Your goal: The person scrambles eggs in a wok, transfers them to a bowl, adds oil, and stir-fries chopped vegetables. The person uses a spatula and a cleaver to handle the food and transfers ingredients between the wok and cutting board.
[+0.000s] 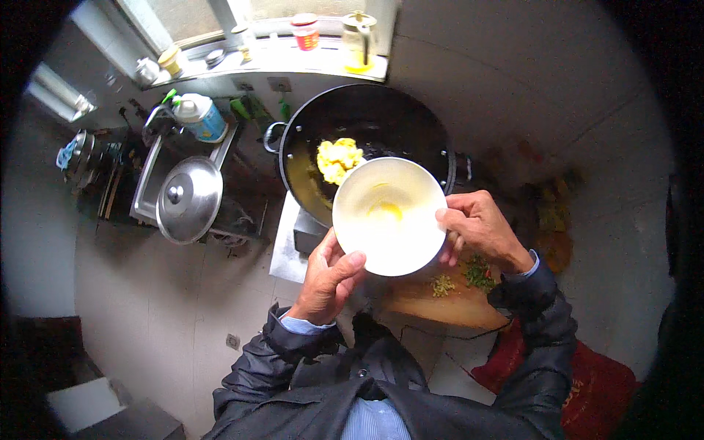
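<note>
Between my two hands is a shallow white bowl [390,247], with a little yellow residue in its bottom. My left hand [330,278] holds its lower left rim, thumb on top. On the right rim, my right hand [481,228] grips with the thumb over the edge and fingers below. The bowl hangs over the near side of a large black wok [379,110], hiding part of it. A lump of yellow cooked egg [338,158] lies in the wok, left of its middle.
Chopped greens [479,273] and minced bits [441,285] lie on a wooden board [440,309]. A metal lid [190,199] rests by the sink [146,184] at left, near a blue-and-white jug [201,116]. Jars and a glass pitcher [358,41] stand on the windowsill. A red bag [594,385] sits lower right.
</note>
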`<state>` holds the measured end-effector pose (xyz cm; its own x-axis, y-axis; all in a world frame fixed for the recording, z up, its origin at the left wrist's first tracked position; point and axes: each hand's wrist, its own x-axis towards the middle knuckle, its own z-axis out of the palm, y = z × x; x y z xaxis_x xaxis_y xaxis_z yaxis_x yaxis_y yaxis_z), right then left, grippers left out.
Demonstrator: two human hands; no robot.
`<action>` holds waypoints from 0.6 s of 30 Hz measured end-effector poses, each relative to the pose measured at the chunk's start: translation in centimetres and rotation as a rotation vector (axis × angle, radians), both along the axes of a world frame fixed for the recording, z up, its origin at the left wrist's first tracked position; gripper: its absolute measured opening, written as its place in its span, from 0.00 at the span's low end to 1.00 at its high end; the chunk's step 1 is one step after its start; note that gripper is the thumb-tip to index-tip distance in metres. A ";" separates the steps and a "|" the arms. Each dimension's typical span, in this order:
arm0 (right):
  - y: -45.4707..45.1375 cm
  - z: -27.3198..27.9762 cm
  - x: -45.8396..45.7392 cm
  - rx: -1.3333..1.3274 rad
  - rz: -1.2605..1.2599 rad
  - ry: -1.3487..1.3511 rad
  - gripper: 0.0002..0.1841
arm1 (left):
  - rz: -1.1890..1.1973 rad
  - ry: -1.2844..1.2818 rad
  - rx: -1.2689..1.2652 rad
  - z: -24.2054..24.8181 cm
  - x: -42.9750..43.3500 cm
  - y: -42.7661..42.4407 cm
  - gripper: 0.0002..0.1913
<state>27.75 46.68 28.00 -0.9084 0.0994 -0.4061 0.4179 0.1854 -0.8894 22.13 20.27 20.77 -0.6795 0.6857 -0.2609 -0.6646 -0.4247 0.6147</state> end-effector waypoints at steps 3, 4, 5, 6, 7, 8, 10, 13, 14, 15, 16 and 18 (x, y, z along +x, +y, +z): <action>0.2 -1.9 -2.7 0.128 -0.009 -0.006 0.24 | 0.068 -0.013 0.036 -0.3 -1.8 -2.7 0.41; 0.2 -2.9 -3.5 0.417 0.056 0.132 0.24 | 0.049 0.061 -0.075 -0.3 -2.5 -3.7 0.45; 0.2 -3.8 -4.1 0.715 0.103 0.185 0.24 | 0.068 0.068 -0.084 -0.4 -3.1 -4.7 0.45; 0.5 -4.6 -4.7 0.792 0.153 0.054 0.24 | 0.082 0.068 -0.088 -0.5 -3.6 -5.7 0.45; 0.5 -5.6 -5.2 0.844 0.219 0.080 0.21 | 0.094 0.091 -0.075 -0.6 -4.1 -6.7 0.44; 0.5 -6.4 -5.7 0.933 0.313 0.134 0.21 | 0.109 0.072 -0.109 -0.7 -4.7 -7.7 0.46; 0.5 -7.9 -6.6 0.970 0.377 0.130 0.20 | 0.118 0.055 -0.130 -1.2 -6.0 -9.5 0.47; 0.3 -9.2 -7.9 0.995 0.394 0.081 0.19 | 0.143 0.047 -0.137 -2.0 -7.7 -11.8 0.48; 0.0 -9.5 -8.1 1.022 0.342 0.135 0.15 | 0.145 0.054 -0.147 -2.2 -8.4 -12.4 0.48; -0.2 -9.7 -8.7 1.033 0.370 0.131 0.14 | 0.146 0.060 -0.156 -2.5 -9.1 -13.0 0.49; -0.4 -9.7 -9.0 1.044 0.382 0.064 0.13 | 0.150 0.044 -0.154 -2.8 -9.7 -13.5 0.49; -0.6 -9.3 -9.4 1.100 0.369 -0.022 0.10 | 0.155 0.024 -0.135 -3.3 -11.0 -14.3 0.51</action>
